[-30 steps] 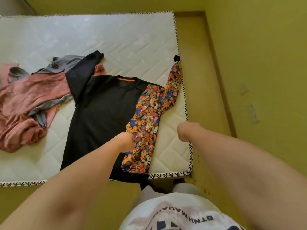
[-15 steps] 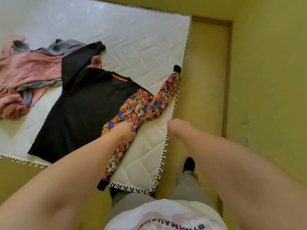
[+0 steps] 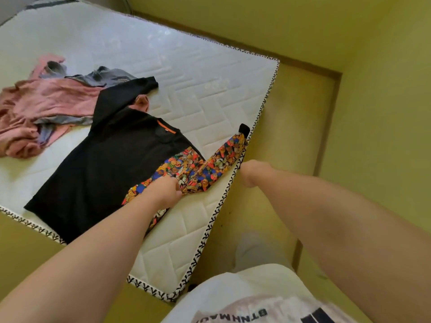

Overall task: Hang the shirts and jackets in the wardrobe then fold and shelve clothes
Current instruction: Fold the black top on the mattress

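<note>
Top: my white T-shirt (image 3: 245,290) — dark lettering over a faded print
Legs: light grey trousers (image 3: 256,250), blurred
Arms: bare from my left hand (image 3: 163,192) and right hand (image 3: 250,173) upward

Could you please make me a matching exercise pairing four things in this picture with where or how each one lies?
Things:
1. black shirt
2. pink garment
3. patterned sleeve
4. left hand

Places or states:
A. stretched along the right edge of the mattress
B. resting on the shirt's patterned panel
C. spread out flat
D. crumpled in a heap at the left

Pairs: 1-C, 2-D, 3-A, 4-B.
</note>
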Demonstrator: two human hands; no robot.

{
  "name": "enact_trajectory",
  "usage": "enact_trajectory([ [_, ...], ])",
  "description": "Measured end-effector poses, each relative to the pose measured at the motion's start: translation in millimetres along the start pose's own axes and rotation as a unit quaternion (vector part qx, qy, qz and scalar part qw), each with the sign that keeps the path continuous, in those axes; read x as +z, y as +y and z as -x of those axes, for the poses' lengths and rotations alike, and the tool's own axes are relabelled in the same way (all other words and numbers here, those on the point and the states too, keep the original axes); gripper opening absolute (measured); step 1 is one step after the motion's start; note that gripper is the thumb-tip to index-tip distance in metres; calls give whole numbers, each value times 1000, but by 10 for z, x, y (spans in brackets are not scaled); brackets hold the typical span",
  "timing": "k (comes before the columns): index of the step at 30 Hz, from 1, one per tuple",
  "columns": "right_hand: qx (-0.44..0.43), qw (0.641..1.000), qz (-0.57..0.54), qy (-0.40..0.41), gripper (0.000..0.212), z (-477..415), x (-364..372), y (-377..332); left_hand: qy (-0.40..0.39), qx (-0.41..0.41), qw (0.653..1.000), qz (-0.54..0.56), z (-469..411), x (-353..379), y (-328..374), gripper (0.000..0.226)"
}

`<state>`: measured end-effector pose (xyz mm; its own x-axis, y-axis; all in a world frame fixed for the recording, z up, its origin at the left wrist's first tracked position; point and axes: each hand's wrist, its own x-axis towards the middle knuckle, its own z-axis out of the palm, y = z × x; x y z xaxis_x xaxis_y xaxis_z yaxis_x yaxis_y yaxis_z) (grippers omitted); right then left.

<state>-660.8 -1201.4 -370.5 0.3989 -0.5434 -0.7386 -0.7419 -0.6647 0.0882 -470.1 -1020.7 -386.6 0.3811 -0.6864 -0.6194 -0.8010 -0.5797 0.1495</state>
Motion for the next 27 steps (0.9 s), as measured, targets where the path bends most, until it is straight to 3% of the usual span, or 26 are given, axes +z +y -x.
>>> enact_trajectory([
  [7,25,999,-45,16,9,-1172,-459,644,19,-4,998,62,-821,-159,451,17],
  [12,4,992,-115,48,15,-2615,-805,1022,13,-96,987,124,-1825,-170,794,14],
  [14,-18,991,-130,27,19,-3101,-857,1099,-8,-143,978,153,-2155,-148,956,19],
  [17,-19,990,-139,-10,10,-3633,-879,1162,-41,-188,962,194,-2511,-124,1184,19],
  [22,-56,992,-55,-100,38,-4135,-767,1229,-84,-216,944,234,-2861,-149,1463,26],
  [27,-154,982,-54,-90,41,-4251,-887,1281,-75,-240,931,264,-3051,-237,1597,27],
])
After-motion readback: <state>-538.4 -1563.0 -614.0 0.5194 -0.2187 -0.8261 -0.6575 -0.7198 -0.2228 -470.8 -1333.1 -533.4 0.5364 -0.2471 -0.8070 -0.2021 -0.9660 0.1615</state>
